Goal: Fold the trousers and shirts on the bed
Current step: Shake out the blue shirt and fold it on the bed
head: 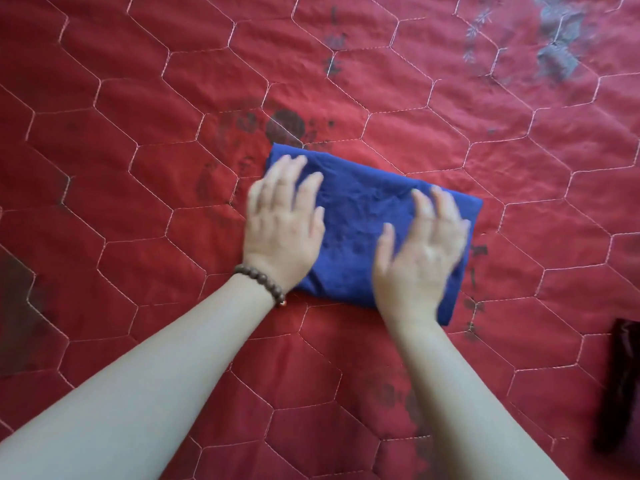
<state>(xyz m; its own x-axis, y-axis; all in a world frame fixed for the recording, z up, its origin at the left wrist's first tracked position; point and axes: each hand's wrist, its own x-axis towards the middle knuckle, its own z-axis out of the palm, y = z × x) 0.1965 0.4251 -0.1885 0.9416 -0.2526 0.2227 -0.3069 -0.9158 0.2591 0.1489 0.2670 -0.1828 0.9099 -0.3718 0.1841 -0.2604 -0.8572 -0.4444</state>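
Note:
A blue garment [360, 216] lies folded into a compact rectangle in the middle of the red quilted bed cover [138, 133]. My left hand [284, 223] rests flat on its left end, fingers spread and straight; a brown bead bracelet sits on that wrist. My right hand [420, 251] lies flat on the garment's right end, fingers straight and slightly blurred. Neither hand grips the cloth.
A dark maroon piece of clothing [620, 386] lies at the right edge of the bed. Grey floral print marks the cover at the far right. The quilt stretches out on every side of the blue garment.

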